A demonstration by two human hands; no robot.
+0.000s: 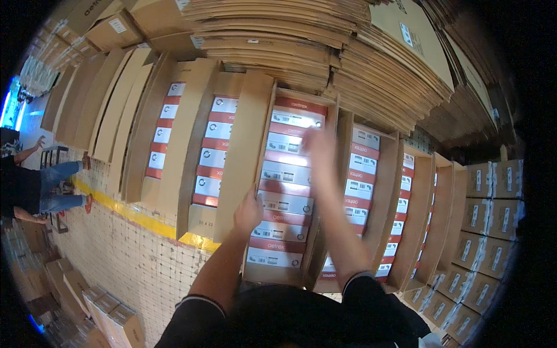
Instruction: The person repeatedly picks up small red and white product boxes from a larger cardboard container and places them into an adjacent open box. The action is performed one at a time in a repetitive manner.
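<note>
Straight ahead of me stands an open cardboard carton [277, 94] packed with a row of red and white shoe boxes [285, 172]. My left hand [249, 211] is at the carton's left side, its fingers closed on the edge of the raised cardboard flap [253, 133]. Over the upper right part of the same row is my right hand [316, 142], smeared by motion. Its fingers cannot be made out, nor whether it touches a box.
More open cartons of shoe boxes [216, 139] stand on both sides. Flattened cardboard [267, 58] is piled high behind them. Sealed cartons [496, 214] are stacked at the right. A person [43, 185] stands at the far left, beyond a yellow floor line [125, 207].
</note>
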